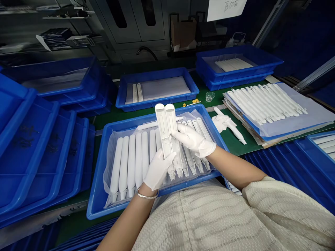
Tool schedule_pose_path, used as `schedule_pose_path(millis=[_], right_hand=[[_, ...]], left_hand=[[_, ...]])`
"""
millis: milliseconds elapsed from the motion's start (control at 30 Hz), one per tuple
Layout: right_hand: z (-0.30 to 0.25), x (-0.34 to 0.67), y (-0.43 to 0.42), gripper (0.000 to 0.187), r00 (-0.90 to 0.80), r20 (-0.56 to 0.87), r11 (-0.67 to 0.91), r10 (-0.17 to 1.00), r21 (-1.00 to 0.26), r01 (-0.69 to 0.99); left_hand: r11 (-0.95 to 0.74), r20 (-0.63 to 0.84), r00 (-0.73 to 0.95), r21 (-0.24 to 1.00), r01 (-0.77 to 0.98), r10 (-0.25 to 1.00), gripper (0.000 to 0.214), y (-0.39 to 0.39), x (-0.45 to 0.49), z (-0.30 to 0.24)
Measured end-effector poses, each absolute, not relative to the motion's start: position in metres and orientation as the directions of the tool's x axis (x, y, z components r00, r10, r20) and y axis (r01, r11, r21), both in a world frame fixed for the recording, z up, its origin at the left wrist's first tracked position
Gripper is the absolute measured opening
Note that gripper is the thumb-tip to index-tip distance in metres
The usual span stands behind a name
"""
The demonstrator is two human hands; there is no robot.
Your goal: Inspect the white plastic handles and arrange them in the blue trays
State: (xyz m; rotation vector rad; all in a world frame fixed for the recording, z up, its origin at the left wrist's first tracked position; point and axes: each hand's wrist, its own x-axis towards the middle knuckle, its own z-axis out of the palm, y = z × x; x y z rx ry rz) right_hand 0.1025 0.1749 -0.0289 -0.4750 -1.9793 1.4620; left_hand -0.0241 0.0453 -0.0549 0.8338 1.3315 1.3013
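Both my hands wear white gloves. My left hand [158, 169] grips the lower end of two long white plastic shells [167, 127], held side by side with their hollow insides facing me. My right hand [195, 139] closes on the same pair from the right side, fingers across the middle. The pair is raised above a blue tray [101, 188] lined with clear film, which holds a row of several more white shells [132, 160], some with the rounded back up and some with the hollow side up.
Another blue tray [157, 87] behind holds two shells on a white sheet. Stacked blue trays [39, 146] stand left. At right, many shells [264, 99] lie on a sheet, with a spare glove [222, 122], a small clear cup [209, 96] and a far tray [235, 64].
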Motion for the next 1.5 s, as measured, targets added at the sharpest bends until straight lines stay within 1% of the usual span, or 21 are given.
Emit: schedule_pose_path(millis=[167,233,300,333,400,467,500,567,667,700,800,867,933,1033,1167,1267,1333,1400,1500], right_hand=[[-0.030,0.102,0.172,0.034,-0.732,0.222,0.300,0.644,-0.954,-0.025],[-0.031,0.102,0.174,0.031,-0.731,0.206,0.296,0.651,-0.955,-0.005],[-0.032,0.100,0.180,0.026,-0.726,0.166,0.280,0.667,-0.959,0.037],[-0.033,0.098,0.184,0.024,-0.716,0.121,0.261,0.687,-0.961,0.087],[-0.038,0.093,0.195,0.021,-0.678,-0.050,0.199,0.734,-0.937,0.285],[-0.046,0.085,0.204,0.020,-0.606,-0.234,0.142,0.760,-0.851,0.506],[-0.052,0.081,0.208,0.023,-0.574,-0.296,0.129,0.763,-0.801,0.585],[-0.065,0.073,0.211,0.033,-0.540,-0.350,0.134,0.765,-0.734,0.666],[-0.083,0.064,0.210,0.048,-0.505,-0.383,0.153,0.774,-0.661,0.735],[-0.088,0.062,0.209,0.051,-0.491,-0.394,0.158,0.777,-0.633,0.758],[-0.096,0.059,0.206,0.054,-0.460,-0.413,0.181,0.786,-0.558,0.810],[-0.097,0.058,0.206,0.053,-0.451,-0.407,0.211,0.794,-0.512,0.833],[-0.098,0.056,0.205,0.050,-0.457,-0.393,0.255,0.798,-0.467,0.847],[-0.100,0.054,0.205,0.040,-0.499,-0.389,0.339,0.775,-0.411,0.846],[-0.098,0.052,0.206,0.030,-0.558,-0.398,0.429,0.728,-0.371,0.824],[-0.090,0.052,0.212,0.023,-0.585,-0.412,0.461,0.698,-0.365,0.808],[-0.081,0.051,0.216,0.022,-0.604,-0.404,0.474,0.687,-0.381,0.794],[-0.072,0.046,0.221,0.026,-0.632,-0.367,0.488,0.682,-0.415,0.768],[-0.061,0.030,0.225,0.030,-0.682,-0.306,0.516,0.664,-0.472,0.714]], left_hand=[[0.185,-0.214,-0.193,0.970,-0.156,0.957,0.051,0.045,-0.024,-0.057],[0.186,-0.203,-0.213,0.978,-0.098,0.956,0.045,0.046,-0.028,-0.059],[0.186,-0.181,-0.241,0.982,0.002,0.953,0.039,0.049,-0.035,-0.063],[0.193,-0.171,-0.257,0.979,0.063,0.951,0.039,0.051,-0.040,-0.065],[0.240,-0.172,-0.279,0.943,0.229,0.945,0.041,0.055,-0.052,-0.069],[0.306,-0.189,-0.309,0.865,0.396,0.932,0.044,0.060,-0.063,-0.074],[0.334,-0.196,-0.322,0.823,0.460,0.926,0.044,0.063,-0.067,-0.077],[0.364,-0.211,-0.330,0.771,0.522,0.920,0.043,0.067,-0.072,-0.085],[0.382,-0.234,-0.318,0.732,0.565,0.919,0.042,0.072,-0.072,-0.097],[0.391,-0.246,-0.315,0.713,0.582,0.917,0.045,0.073,-0.071,-0.100],[0.436,-0.299,-0.317,0.628,0.645,0.900,0.062,0.075,-0.066,-0.104],[0.456,-0.337,-0.313,0.560,0.692,0.888,0.069,0.077,-0.063,-0.103],[0.448,-0.363,-0.290,0.502,0.739,0.885,0.070,0.078,-0.062,-0.100],[0.394,-0.382,-0.226,0.447,0.803,0.896,0.069,0.081,-0.060,-0.095],[0.331,-0.406,-0.160,0.398,0.855,0.900,0.063,0.085,-0.059,-0.092],[0.319,-0.413,-0.146,0.386,0.866,0.899,0.061,0.083,-0.060,-0.088],[0.314,-0.419,-0.132,0.404,0.859,0.898,0.060,0.077,-0.062,-0.083],[0.315,-0.452,-0.098,0.437,0.842,0.887,0.056,0.065,-0.065,-0.077],[0.306,-0.508,0.000,0.518,0.799,0.861,0.045,0.040,-0.070,-0.070]])
